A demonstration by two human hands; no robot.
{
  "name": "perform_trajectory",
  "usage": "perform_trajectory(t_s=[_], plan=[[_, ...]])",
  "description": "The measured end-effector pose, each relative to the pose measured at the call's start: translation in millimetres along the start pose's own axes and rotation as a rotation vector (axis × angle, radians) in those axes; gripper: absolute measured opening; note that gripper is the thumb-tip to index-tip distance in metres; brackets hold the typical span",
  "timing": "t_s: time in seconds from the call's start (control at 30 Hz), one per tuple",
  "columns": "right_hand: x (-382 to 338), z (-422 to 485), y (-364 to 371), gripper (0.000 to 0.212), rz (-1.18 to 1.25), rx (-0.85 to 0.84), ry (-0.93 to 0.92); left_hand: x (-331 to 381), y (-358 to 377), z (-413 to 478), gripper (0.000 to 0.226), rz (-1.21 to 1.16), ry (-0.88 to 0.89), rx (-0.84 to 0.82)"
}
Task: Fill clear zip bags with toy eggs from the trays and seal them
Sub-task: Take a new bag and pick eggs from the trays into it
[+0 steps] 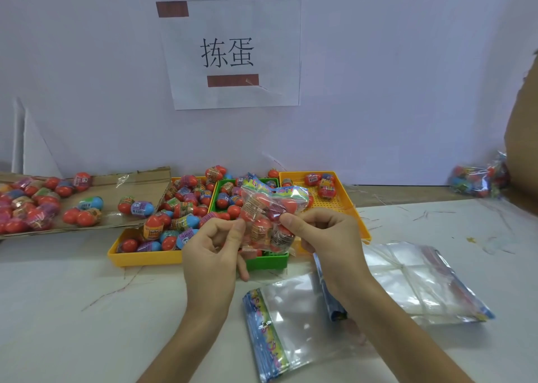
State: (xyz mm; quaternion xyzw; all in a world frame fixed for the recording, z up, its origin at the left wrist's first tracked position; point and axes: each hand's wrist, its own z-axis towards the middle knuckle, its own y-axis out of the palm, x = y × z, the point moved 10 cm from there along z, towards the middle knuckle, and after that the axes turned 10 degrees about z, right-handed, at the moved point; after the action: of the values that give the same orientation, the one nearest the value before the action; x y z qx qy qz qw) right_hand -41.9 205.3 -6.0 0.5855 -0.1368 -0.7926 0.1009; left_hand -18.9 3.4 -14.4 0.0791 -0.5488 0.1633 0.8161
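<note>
You hold the filled bag [267, 216] in the air over the green tray [270, 262]. Your left hand [209, 246] pinches its left edge between thumb and forefinger, and your right hand [323, 237] pinches the right edge the same way, so both hands are closed on the bag. The eggs sit packed in the part nearest you. The printed zip strip [279, 192] is at the far end, tilted away from you. I cannot tell from here whether that strip is already pressed together.

The step in hand looks like sealing. To do it well, first let the eggs settle toward the bottom so none crowds the zip. Then shift one pinch up to a corner of the strip and steady the bag with the other hand. Press the two lips together at that corner and run thumb and finger along the strip to the other corner, squeezing firmly all the way. The film looks thin and slippery and the eggs are round, so a loose hold may let the bag twist or spill into the tray. Push out spare air before the last bit closes. A sealed bag can likely join the finished bags [477, 181] at the far right of the table [87, 310]. The empty bags [294, 312] lie just beneath your right wrist.
</note>
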Motion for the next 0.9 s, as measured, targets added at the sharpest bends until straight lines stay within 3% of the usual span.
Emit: perform_trajectory(t_s=[0.27, 0.37, 0.47, 0.53, 0.6, 0.67, 0.77, 0.9], plan=[[12, 3, -2, 0.036, 0.155, -0.023, 0.158, -1, 6, -1, 0.021, -0.082, -0.02, -0.049], [21, 4, -6, 0.035, 0.241, 0.004, 0.321, 16, 2, -1, 0.01, -0.011, 0.148, -0.048], [30, 1, -3, 0.054, 0.299, -0.041, 0.498, 42, 7, -10, 0.001, 0.173, 0.409, -0.097], [29, 2, -1, 0.058, 0.314, -0.095, 0.514, 54, 15, -20, 0.006, 0.306, 0.588, -0.141], [23, 5, -1, 0.044, 0.274, -0.141, 0.459, 56, 20, -23, 0.008, 0.384, 0.649, -0.146], [16, 9, -4, 0.037, 0.166, -0.164, 0.391, 51, 16, -19, 0.012, 0.396, 0.597, -0.103], [12, 12, -13, 0.048, 0.09, -0.13, 0.35, 38, 3, -7, 0.023, 0.293, 0.423, -0.039], [11, 14, -20, 0.059, 0.07, -0.095, 0.336, -7, 8, 13, 0.018, -0.101, -0.077, -0.157]])
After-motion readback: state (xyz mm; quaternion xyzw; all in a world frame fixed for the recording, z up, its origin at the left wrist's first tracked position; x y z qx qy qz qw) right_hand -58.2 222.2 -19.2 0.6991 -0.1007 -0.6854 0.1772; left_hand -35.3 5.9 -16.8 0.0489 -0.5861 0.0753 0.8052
